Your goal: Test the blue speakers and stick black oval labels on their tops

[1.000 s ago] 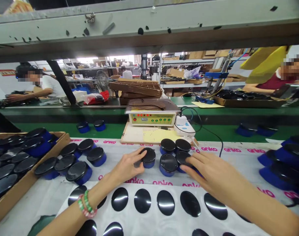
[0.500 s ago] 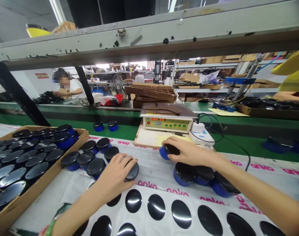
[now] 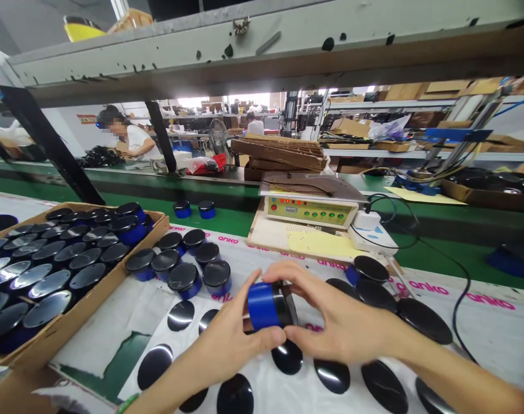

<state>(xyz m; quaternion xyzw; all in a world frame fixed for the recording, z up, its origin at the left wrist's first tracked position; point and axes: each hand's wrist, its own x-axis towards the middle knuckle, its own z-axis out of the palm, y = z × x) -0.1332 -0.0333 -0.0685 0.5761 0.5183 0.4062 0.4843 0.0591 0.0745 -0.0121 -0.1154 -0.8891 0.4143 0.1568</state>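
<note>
A blue cylindrical piece with a black top (image 3: 264, 306) is held on its side between both hands, above the white sheet. My left hand (image 3: 240, 333) wraps its blue end, thumb below. My right hand (image 3: 326, 310) grips the black end, its fingers curved over the top and its thumb underneath. Flat black discs (image 3: 287, 356) lie on the sheet below the hands. To the left stands a group of blue and black pieces (image 3: 183, 279); more pieces (image 3: 369, 269) sit just beyond my right hand.
A cardboard box (image 3: 158, 233) full of black-topped pieces is at the left. A control unit (image 3: 309, 210) with lit red indicators stands behind the hands, with cables at its right. A shelf beam (image 3: 262, 63) crosses overhead. A person (image 3: 136, 141) sits at the far left.
My hands have come together around one blue and black piece, now tilted on its side. Another piece stands at the end of the near left group. The view has shifted slightly.
</note>
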